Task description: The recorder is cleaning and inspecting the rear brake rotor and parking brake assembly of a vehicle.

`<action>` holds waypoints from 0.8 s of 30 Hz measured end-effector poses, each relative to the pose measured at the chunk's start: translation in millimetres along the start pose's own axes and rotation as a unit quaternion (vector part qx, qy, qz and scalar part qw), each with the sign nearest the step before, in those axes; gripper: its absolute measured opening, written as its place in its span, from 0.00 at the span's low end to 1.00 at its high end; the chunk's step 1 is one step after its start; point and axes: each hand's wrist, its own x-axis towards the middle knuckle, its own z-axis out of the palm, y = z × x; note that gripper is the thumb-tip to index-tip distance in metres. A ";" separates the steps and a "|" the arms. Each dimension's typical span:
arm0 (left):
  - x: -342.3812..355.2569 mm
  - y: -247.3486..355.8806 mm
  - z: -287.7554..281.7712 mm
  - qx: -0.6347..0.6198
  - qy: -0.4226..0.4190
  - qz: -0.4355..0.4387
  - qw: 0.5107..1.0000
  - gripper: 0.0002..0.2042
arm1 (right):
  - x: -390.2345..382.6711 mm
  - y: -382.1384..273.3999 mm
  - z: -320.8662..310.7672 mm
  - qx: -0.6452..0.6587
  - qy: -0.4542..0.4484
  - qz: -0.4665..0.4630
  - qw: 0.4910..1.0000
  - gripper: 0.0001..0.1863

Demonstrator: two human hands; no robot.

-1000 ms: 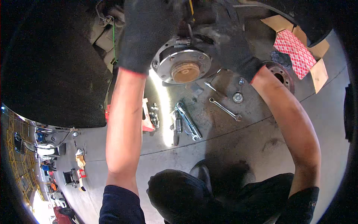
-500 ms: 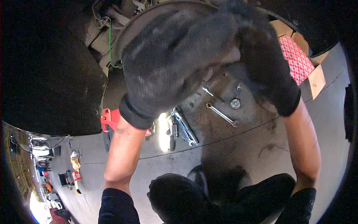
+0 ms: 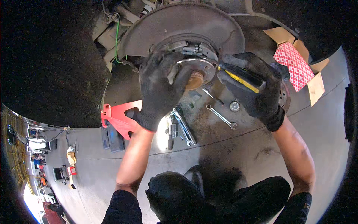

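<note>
Evidently, the right hand (image 3: 253, 85) clenches a yellow-and-black tool (image 3: 241, 81) just beside the wheel hub (image 3: 196, 79), which sits in front of the round metal shield (image 3: 186, 24). The fingers of the left hand (image 3: 159, 84) bend at the hub's left side; whether they grip, I cannot tell. A slip under hard pushing could jab the tool's hidden tip into them.
</note>
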 end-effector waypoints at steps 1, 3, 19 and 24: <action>-9.5 -1.9 5.1 0.024 0.011 0.006 1.000 0.10 | -2.9 0.6 1.8 -0.028 -0.006 -0.033 0.999 0.15; -21.7 -5.6 11.6 -0.005 0.017 -0.045 0.999 0.12 | -5.7 2.1 3.9 -0.071 0.001 -0.088 0.994 0.15; -22.5 1.0 11.0 -0.044 0.028 -0.102 0.993 0.11 | -8.4 -17.8 22.2 -0.162 -0.073 -0.117 0.977 0.20; -25.3 -1.1 13.5 -0.036 0.038 -0.086 0.995 0.12 | 2.2 -16.2 11.5 -0.071 -0.103 -0.079 0.989 0.21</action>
